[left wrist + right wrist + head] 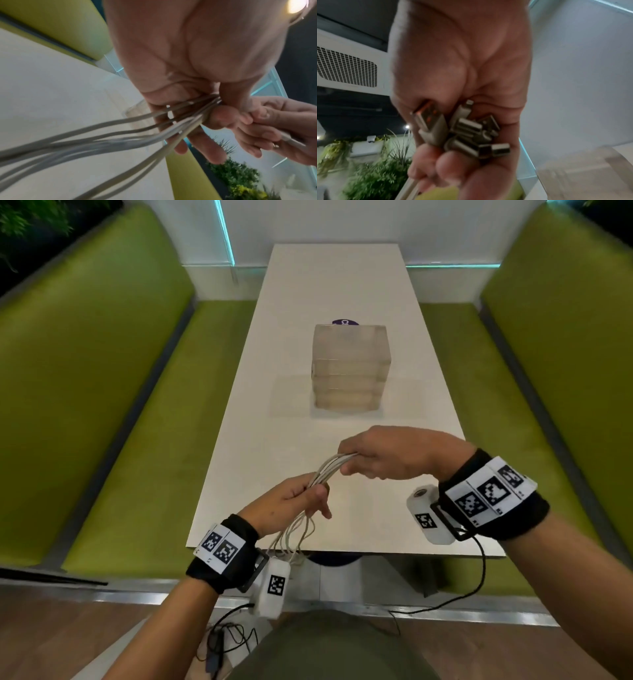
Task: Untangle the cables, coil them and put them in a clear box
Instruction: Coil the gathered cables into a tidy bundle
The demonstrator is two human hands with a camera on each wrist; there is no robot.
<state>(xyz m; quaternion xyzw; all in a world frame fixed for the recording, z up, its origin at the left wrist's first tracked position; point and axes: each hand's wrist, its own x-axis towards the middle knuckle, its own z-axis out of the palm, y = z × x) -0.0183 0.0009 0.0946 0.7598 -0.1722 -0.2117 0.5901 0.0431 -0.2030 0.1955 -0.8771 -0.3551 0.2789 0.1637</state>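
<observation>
A bundle of several white cables runs between my two hands above the near end of the white table. My right hand grips the plug ends; the right wrist view shows a cluster of metal connectors enclosed in the palm. My left hand pinches the bundle lower down, thumb against fingers, and loose loops hang below it past the table edge. The clear box stands mid-table, beyond both hands.
Green bench seats flank the table on both sides. A purple round thing peeks out behind the box. Black leads trail from the wrist cameras toward the floor. Plants stand off to the side.
</observation>
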